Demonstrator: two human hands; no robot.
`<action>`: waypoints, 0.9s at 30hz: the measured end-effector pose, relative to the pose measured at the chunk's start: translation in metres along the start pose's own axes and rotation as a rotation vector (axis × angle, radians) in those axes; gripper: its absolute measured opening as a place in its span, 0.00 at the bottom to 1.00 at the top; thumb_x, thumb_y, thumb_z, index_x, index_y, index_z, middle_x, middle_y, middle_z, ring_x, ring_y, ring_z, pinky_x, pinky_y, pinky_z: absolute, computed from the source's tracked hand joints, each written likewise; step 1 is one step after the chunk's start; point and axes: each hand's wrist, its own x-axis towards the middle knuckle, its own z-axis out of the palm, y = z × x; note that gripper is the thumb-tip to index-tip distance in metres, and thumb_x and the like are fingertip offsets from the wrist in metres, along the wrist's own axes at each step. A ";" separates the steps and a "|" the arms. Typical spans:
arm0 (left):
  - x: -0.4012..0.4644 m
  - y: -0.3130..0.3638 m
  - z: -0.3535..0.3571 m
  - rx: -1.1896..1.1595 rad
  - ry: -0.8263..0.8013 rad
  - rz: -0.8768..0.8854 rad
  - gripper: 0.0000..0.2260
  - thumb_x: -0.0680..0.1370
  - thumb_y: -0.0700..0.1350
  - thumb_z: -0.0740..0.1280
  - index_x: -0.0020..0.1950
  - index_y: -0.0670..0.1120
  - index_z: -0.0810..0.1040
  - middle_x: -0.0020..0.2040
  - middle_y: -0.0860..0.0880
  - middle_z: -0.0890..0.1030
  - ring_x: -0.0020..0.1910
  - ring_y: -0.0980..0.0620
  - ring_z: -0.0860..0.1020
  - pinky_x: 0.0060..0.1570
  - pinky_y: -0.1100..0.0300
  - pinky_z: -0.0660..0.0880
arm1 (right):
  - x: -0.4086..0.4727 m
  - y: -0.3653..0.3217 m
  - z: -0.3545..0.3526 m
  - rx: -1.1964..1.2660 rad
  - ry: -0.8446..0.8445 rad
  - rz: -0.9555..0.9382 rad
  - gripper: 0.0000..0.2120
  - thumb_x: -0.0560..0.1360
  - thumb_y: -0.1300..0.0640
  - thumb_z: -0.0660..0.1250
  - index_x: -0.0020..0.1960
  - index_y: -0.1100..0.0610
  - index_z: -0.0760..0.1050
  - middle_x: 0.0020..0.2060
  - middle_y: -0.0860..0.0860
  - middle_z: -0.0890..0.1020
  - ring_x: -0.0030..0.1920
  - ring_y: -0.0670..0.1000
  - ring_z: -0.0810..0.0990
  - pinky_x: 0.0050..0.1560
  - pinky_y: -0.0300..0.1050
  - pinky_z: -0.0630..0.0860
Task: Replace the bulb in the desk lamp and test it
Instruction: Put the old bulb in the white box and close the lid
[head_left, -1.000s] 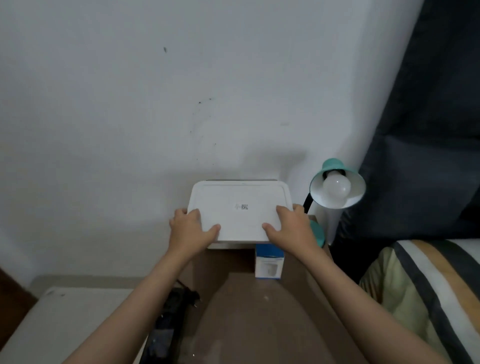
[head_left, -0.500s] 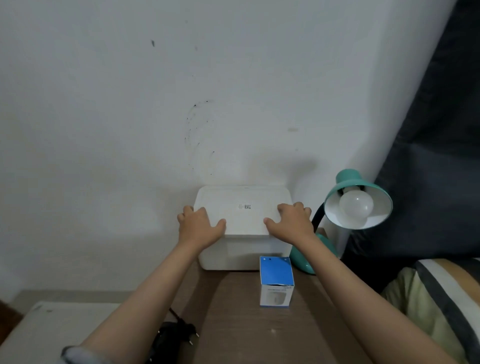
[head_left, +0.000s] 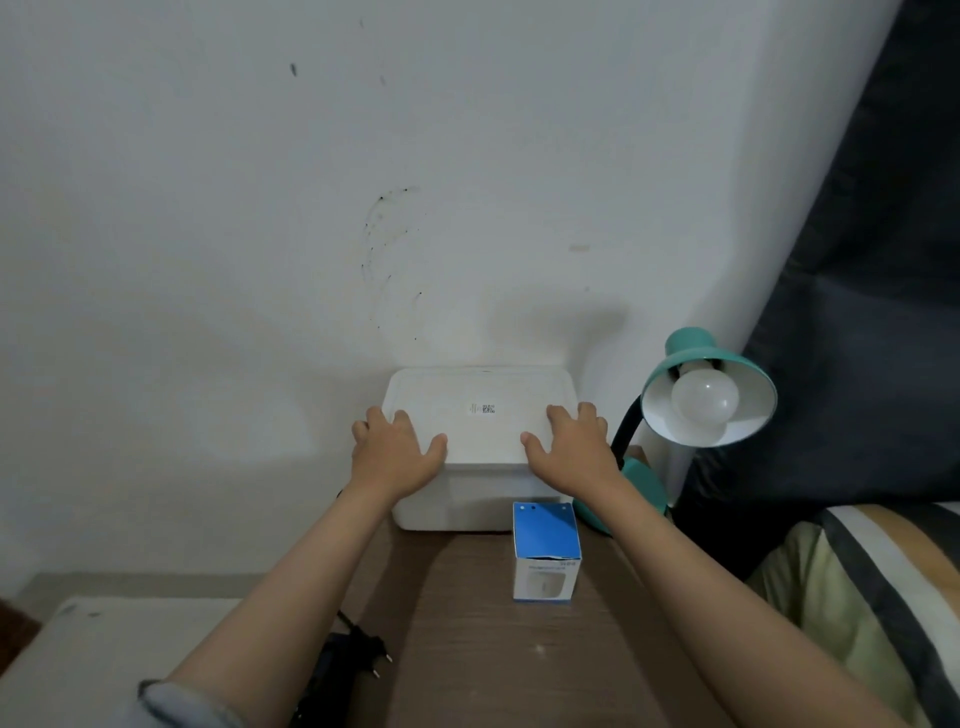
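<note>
1. Both hands are resting on a white lidded box (head_left: 480, 415) at the back of the counter (head_left: 519, 665), against the wall: the left hand (head_left: 395, 452) is lying flat with fingers spread over the lid's left edge, the right hand (head_left: 569, 447) likewise over its right edge. Neither is gripping anything that shows.
2. Judging by the scene, the bulb swap is not yet begun: a bulb (head_left: 705, 399) is sitting in the shade of the teal desk lamp (head_left: 711, 384), unlit.
3. A blue-and-white carton (head_left: 545, 551), probably holding the replacement, is standing closed on the counter just in front of the box.
4. The lamp is standing just to the right of the right hand, apart from it; the carton is lying below and between the forearms.
5. A black plug (head_left: 371, 652) is lying loose at the counter's left edge, so plugging in and testing appear to be left.
</note>
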 end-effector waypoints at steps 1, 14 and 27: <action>0.000 -0.001 0.001 -0.008 0.006 0.001 0.24 0.75 0.59 0.59 0.57 0.39 0.69 0.60 0.38 0.66 0.59 0.38 0.63 0.53 0.49 0.68 | -0.001 0.001 0.002 0.018 0.006 -0.004 0.27 0.76 0.45 0.59 0.70 0.59 0.62 0.66 0.62 0.61 0.65 0.63 0.60 0.61 0.54 0.67; -0.001 -0.004 0.005 0.055 0.005 0.020 0.30 0.76 0.61 0.55 0.67 0.38 0.64 0.67 0.33 0.63 0.65 0.35 0.64 0.65 0.47 0.63 | -0.002 0.007 0.013 -0.040 0.171 -0.086 0.19 0.77 0.48 0.59 0.63 0.58 0.70 0.61 0.59 0.66 0.59 0.61 0.64 0.61 0.55 0.65; -0.056 0.019 -0.039 -0.131 0.071 0.097 0.30 0.75 0.59 0.63 0.68 0.41 0.65 0.72 0.41 0.64 0.70 0.40 0.62 0.65 0.49 0.65 | -0.027 -0.022 -0.007 -0.167 0.187 -0.367 0.14 0.77 0.54 0.59 0.56 0.62 0.75 0.51 0.59 0.78 0.50 0.60 0.76 0.54 0.54 0.72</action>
